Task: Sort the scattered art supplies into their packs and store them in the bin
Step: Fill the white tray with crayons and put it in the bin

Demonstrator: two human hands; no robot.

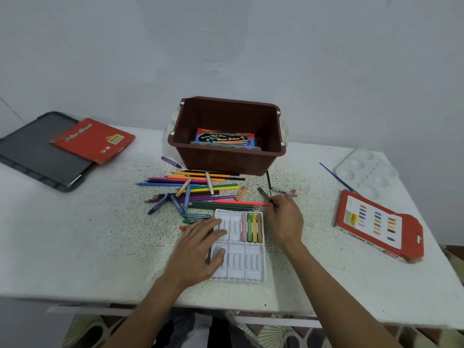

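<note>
Holding down white moulded plastic tray (247, 262) with left hand (200, 243), fingers spread flat on its left side. Pinching small dark stick (275, 205), kind unclear, in right hand (285, 222) just beyond tray's far right corner, touching the heap of coloured pencils (200, 188).

Risking:
- nudging pencils into rolling while drawing the wrist back
- snapping a soft stick by forcing it into a slot

Counting:
- four pastel sticks (251, 227) seated in tray
- two red cardboard packs (93, 139), one far left, one far right
- one watercolour box (224, 139) lying inside brown plastic bin (226, 159) behind the heap

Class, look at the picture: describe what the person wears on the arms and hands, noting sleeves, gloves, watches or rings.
Both forearms are bare to the frame edge: no sleeves show. The left hand and right hand wear no gloves, and no watch, bracelet or ring is visible.
</note>
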